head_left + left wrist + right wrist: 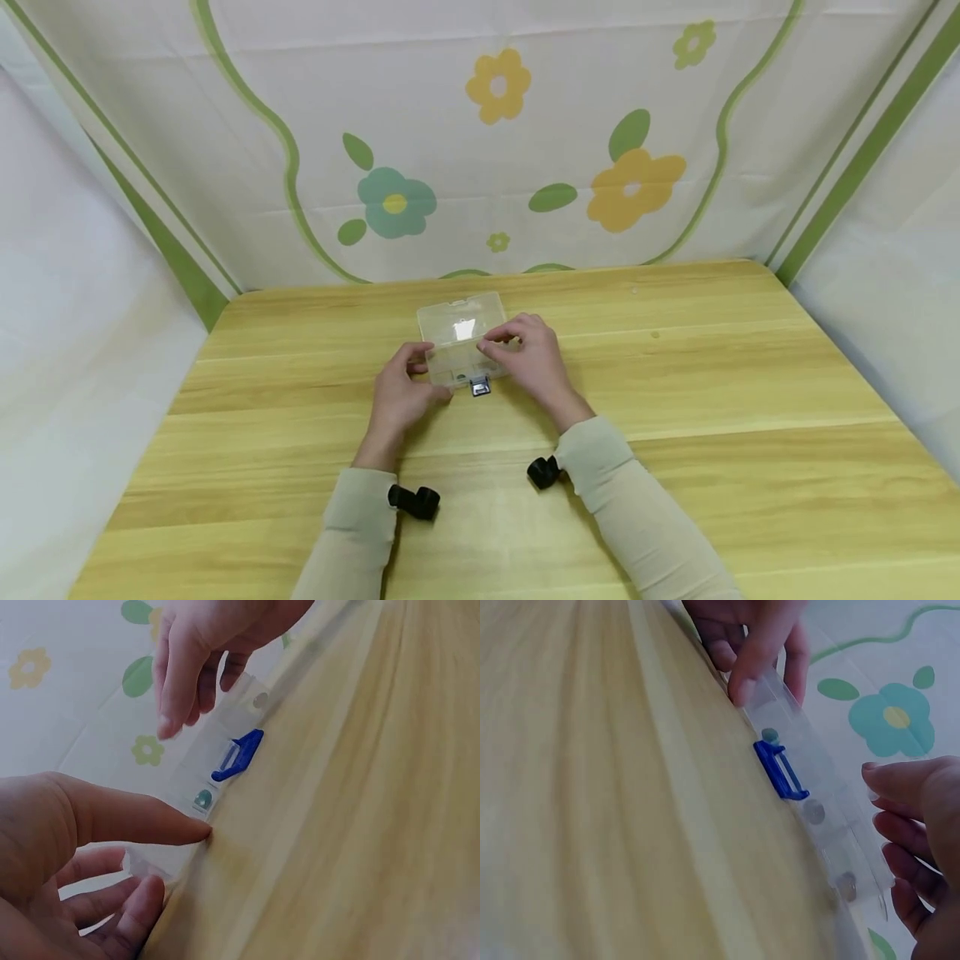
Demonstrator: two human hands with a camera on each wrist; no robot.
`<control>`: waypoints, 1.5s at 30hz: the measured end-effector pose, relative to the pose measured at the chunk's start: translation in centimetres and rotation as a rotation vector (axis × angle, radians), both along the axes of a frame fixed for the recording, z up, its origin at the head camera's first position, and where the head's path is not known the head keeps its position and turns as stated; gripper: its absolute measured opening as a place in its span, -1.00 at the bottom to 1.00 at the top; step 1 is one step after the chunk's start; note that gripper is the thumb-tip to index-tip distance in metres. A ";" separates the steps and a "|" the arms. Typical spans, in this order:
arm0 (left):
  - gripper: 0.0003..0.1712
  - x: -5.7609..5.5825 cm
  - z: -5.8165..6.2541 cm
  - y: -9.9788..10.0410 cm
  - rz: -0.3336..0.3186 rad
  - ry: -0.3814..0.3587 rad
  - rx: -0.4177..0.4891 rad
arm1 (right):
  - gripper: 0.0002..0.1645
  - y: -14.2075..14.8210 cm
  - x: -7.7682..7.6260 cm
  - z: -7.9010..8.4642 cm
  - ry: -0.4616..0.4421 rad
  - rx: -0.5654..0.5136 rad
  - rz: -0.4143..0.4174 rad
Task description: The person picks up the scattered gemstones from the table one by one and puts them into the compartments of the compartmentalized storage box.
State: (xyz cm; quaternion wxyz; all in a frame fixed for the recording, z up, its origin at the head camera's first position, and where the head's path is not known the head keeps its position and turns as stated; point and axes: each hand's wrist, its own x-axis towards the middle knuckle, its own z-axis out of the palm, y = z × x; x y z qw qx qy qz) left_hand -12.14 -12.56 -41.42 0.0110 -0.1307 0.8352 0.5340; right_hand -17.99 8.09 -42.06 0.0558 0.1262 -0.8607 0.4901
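Note:
A clear plastic compartment box (442, 360) lies on the table with its lid (435, 321) raised at the back and a blue latch (244, 756) hanging at the front. My left hand (401, 396) grips the box's left end, thumb at the front and fingers behind. Over the right part of the box, my right hand (531, 354) pinches a small pale piece (873, 795) between thumb and forefinger; its exact shape is mostly hidden. Inside, a green rounded pebble (769, 735) sits left of the latch. Greyish rounded pebbles (814, 811) show in compartments on the right.
The wood-grain table (712, 400) extends around the box. A white cloth (450, 150) with printed flowers stands at the table's back edge. Tiny specks (656, 335) lie on the table to the right. Black wrist cameras (416, 502) are strapped at both sleeves.

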 end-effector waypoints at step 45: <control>-0.11 -0.1 0.1 0.2 0.019 -0.013 0.012 | -0.78 -2.4 0.2 -0.1 0.012 0.168 0.003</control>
